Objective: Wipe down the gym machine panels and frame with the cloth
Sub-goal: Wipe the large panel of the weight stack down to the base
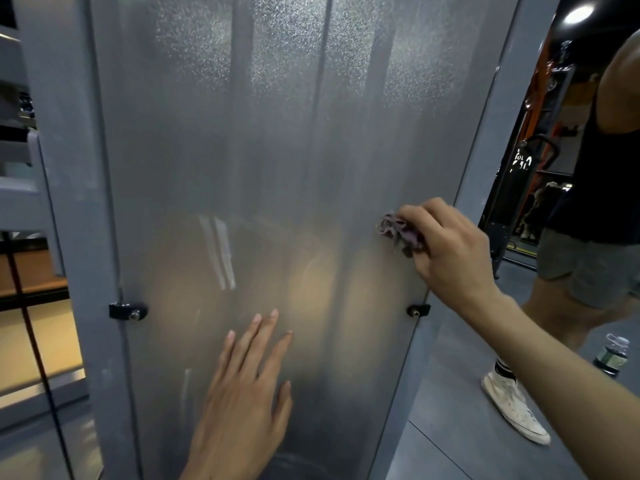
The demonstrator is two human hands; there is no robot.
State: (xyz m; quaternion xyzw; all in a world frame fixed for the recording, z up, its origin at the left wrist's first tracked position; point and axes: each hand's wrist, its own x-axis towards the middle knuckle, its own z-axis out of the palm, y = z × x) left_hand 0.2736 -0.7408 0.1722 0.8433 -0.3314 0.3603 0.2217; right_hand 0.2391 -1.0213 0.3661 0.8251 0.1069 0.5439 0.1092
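1. A crumpled purple-grey cloth (pixel 401 233) is pressed against the right side of a tall frosted translucent plastic panel (pixel 263 150) on a gym machine, close to the panel's right edge and above a small black bolted bracket (pixel 418 310).
2. The right hand (pixel 446 244) has its fingers curled around the bunched cloth, gripping it against the surface; the wad seems balled up to concentrate pressure on one spot.
3. The left hand (pixel 246 393) lies flat on the lower middle of the panel, fingers straight and slightly spread, holding nothing, apparently bracing the flexible sheet against the push of wiping.
4. Grey painted metal frame posts (pixel 69 188) flank the panel; a matching black bracket (pixel 127 310) fastens its left edge.
5. Beyond, a bystander in grey shorts and white sneakers (pixel 512 407) stands near a dark plastic bottle (pixel 611 355) on the floor.
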